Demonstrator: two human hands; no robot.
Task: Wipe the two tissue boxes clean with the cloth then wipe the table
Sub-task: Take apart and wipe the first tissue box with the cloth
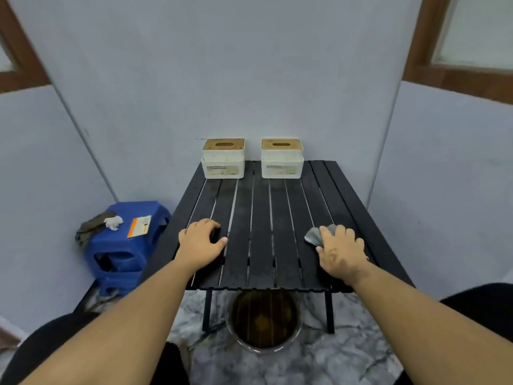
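Note:
Two white tissue boxes with wooden lids stand side by side at the far edge of the black slatted table: the left tissue box and the right tissue box. My right hand presses flat on a grey cloth near the table's front right; the cloth sticks out past my fingers. At the front left, my left hand rests on the table, fingers curled over its surface, holding nothing.
A blue plastic stool stands left of the table with a dark rag, a crumpled white tissue and an orange-and-white card on it. A round metal bucket sits on the marble floor under the table's front edge. Walls close in behind and beside.

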